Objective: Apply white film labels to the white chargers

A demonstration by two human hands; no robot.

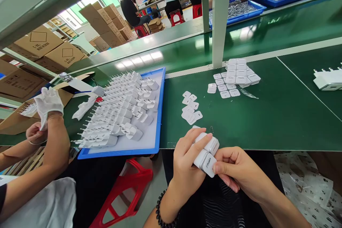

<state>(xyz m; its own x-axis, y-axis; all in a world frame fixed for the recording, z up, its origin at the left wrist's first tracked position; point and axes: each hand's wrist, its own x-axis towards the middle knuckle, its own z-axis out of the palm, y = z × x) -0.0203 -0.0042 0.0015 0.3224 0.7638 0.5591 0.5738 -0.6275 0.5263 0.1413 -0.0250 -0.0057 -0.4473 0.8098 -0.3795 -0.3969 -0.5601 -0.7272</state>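
Two white charger blocks [202,157] with printed end faces are held side by side over my lap, just in front of the table edge. Around them wrap the fingers of my left hand [188,164], which has a black beaded bracelet at its wrist. My right hand [232,167] pinches the lower printed end face of the nearer block between thumb and fingers. Loose white face plates [191,108] lie in a small pile on the green table [171,128]. Farther back sit stacked printed plates [236,73], with more laid in rows beside them.
A blue-rimmed tray [159,114] full of white plug adapters [120,107] stands to the left. Beside it a co-worker's gloved hand [49,103] is raised. A post [221,21] rises behind the table. More adapters [330,78] stand at the right, and a red stool [125,192] is below.
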